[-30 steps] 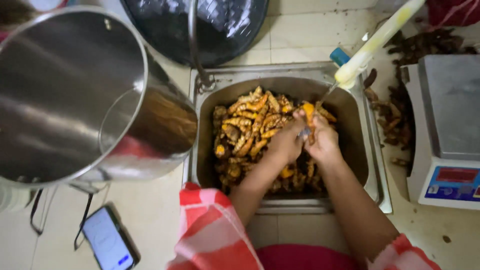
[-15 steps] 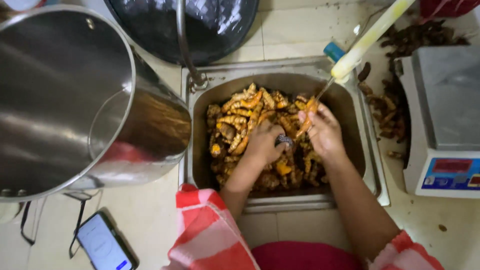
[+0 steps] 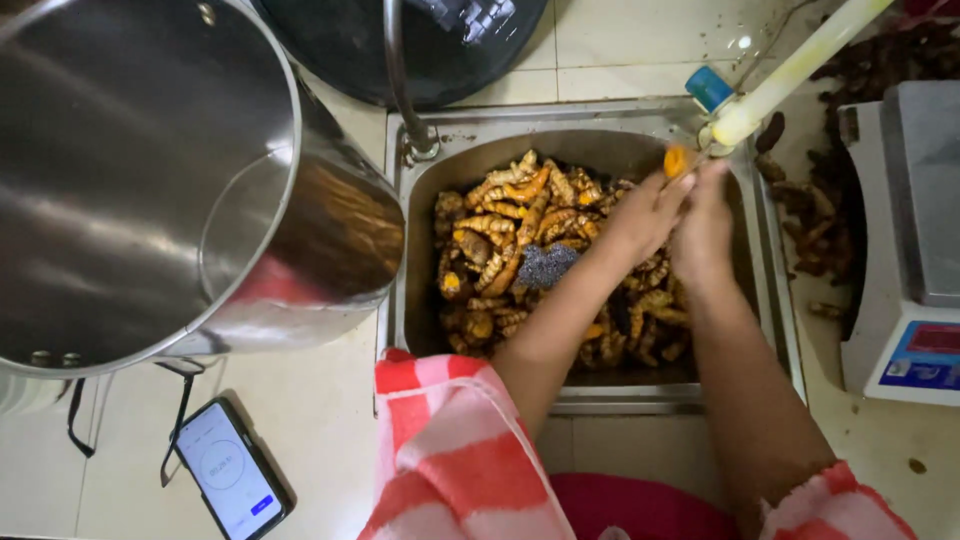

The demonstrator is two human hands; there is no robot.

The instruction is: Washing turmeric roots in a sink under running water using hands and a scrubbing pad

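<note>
While both my hands are up at the far right corner of the steel sink [image 3: 780,300], under the pale hose [image 3: 790,75], the small orange turmeric piece [image 3: 677,160] sits pinched at the fingertips of my left hand [image 3: 645,215]; that grip is closed lightly around it. My right hand [image 3: 703,225] is pressed just beside, fingers curled, but whether it has hold of the same piece or only rubs against it I cannot tell.

I judge the piece light and stiff, knobbly rather than smooth, and likely slick from the wet, so it wants holding across its thicker middle with fingertips, not by a thin nub that could snap off. The heap of turmeric roots [image 3: 520,230] filling the sink should handle the same way, each light, the lot heavy.

Much is hard to make out. My forearms cover the right part of the heap. A dark scrubby thing [image 3: 547,265] lies among the roots, and I cannot say what it is. The big steel pot [image 3: 150,180] at the left blocks the counter behind it, and the scale [image 3: 915,250] at the right is cut off by the frame edge.
</note>
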